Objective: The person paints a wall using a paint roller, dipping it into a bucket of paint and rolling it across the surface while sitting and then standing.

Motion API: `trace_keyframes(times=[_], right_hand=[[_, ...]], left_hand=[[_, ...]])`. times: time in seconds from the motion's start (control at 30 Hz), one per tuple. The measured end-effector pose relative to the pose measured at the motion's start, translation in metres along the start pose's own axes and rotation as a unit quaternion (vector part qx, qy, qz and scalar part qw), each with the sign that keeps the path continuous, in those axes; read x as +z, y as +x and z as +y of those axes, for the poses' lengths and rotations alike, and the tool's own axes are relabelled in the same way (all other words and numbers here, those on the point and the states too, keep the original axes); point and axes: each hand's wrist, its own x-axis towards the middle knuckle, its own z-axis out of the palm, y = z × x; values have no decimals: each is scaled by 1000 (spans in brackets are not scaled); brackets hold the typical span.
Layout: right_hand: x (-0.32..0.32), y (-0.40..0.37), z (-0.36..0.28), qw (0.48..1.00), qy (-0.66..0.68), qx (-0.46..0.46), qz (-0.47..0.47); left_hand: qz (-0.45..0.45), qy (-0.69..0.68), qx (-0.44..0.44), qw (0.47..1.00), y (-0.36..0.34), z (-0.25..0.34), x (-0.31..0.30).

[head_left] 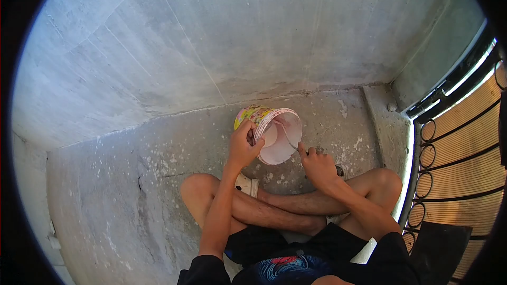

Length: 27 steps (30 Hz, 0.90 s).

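Observation:
A small plastic bucket, yellow and pink outside and pale pink inside, lies tilted on its side on the concrete floor with its mouth toward me. My left hand grips its rim on the near left. My right hand holds a thin metal tool whose tip reaches into the bucket's mouth. A pale pinkish coating lines the bucket's inside. I sit cross-legged just behind the bucket.
A grey plastered wall rises just beyond the bucket. The concrete floor is cracked and spattered white. A black metal railing with ring shapes runs along the right. My bare knees flank the bucket.

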Motion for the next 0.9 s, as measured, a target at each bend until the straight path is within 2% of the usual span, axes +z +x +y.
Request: trace_keyframes(times=[0.17,0.37,0.47,0.63,0.8,0.9], right_hand=[[-3,1,1,1000,9,6,-18],[-7,0,5,998,36,12,46],[-4,3,7,995,71,36,60],[-2,6,18,980,114,84,142],[4,7,29,973,143,103,149],[13,11,37,968,149,128,158]], left_hand=[[5,2,2,1000,1,0,0],[47,-24,-31,998,2,-16,-4],[70,-49,-55,995,2,-23,-5],[88,-71,-78,990,2,-29,-9],[120,-132,-126,976,3,-33,-10],[118,-130,-116,978,3,-35,-12]])
